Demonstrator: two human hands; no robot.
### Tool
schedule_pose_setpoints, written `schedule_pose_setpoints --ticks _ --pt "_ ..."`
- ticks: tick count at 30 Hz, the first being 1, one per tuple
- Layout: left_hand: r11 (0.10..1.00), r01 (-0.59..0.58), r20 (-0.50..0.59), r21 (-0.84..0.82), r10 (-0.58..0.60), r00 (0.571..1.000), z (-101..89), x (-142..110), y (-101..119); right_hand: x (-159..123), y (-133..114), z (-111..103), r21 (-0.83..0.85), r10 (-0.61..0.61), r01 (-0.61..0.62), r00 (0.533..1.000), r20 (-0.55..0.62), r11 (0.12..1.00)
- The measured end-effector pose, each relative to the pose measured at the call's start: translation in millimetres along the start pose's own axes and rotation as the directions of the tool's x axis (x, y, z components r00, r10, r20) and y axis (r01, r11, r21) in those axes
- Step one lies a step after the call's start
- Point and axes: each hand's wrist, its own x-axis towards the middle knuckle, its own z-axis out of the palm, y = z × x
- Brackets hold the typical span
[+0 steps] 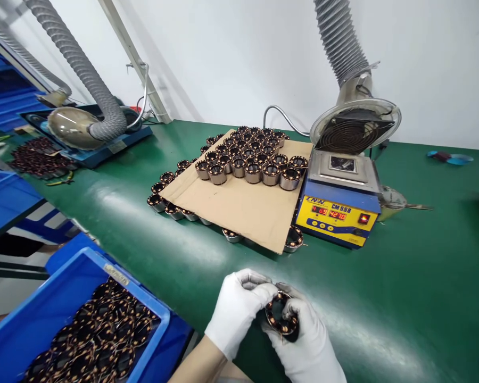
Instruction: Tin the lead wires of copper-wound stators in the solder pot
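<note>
A motor stator (pixel 281 314), a dark ring with copper windings, is held above the green bench near its front edge. My right hand (pixel 305 340), in a white glove, grips it with the thumb in the ring's opening and the fingers around the outside. My left hand (pixel 243 306), also white-gloved, is closed in a pinch at the stator's upper left rim. What lies between those fingertips is hidden. A short wire end sticks out at the stator's lower edge.
Rows of stators (pixel 253 170) stand on a cardboard sheet (pixel 223 205), with more beneath it. Right of them sits a solder pot (pixel 335 213) under a fume hood (pixel 355 127). A blue bin (pixel 163 319) of stators is at lower left. Pliers (pixel 62 180) lie far left.
</note>
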Motion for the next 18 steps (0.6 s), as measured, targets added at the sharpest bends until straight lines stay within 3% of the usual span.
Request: schedule_pose_setpoints --ticks 4,8,12,16,18 --pt "0.997 -0.065 -0.046 -0.052 0.063 0.997 3.0 -5 2 1 -1 -1 -0.002 0.005 -0.005 1.0 0.002 1.0" --pt "0.999 -0.044 0.089 -0.005 0.044 0.995 8.7 -1 4 -1 -1 -1 -0.018 0.003 -0.002 1.0 0.013 1.0" --pt "0.995 -0.011 0.17 -0.097 0.028 0.985 11.0 15 10 -11 4 3 0.035 0.072 -0.074 0.996 0.053 0.997" --pt "0.973 -0.082 0.099 -0.216 0.105 0.99 1.6 21 19 -20 8 8 0.083 0.129 -0.136 0.988 0.087 0.987" --pt "0.986 -0.075 0.106 -0.151 0.092 0.99 -3.9 18 18 -22 8 8 0.094 0.14 -0.149 0.986 0.093 0.984"
